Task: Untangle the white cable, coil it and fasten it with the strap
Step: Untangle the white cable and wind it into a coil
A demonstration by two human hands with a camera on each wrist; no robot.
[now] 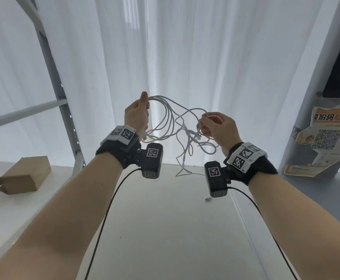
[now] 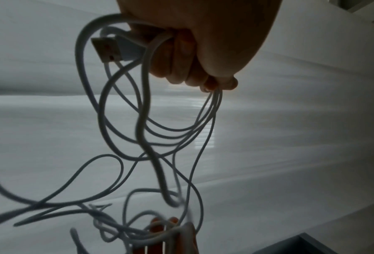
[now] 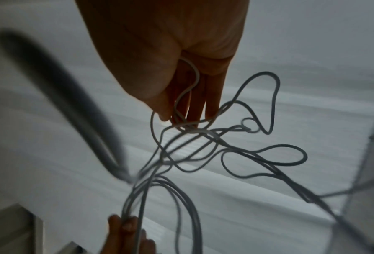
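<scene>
A white curtain fills the upper half of the head view, and a white table runs down the lower middle. At the lower left sit brown cardboard boxes; a torn poster hangs at the right edge. The white cable hangs in the centre, above the table, strung between both raised hands. The left hand is curled closed around several gathered loops, with the USB plug sticking out beside its fingers. The right hand pinches the tangled part, thumb against nearly straight fingers, loose loops dangling below.
</scene>
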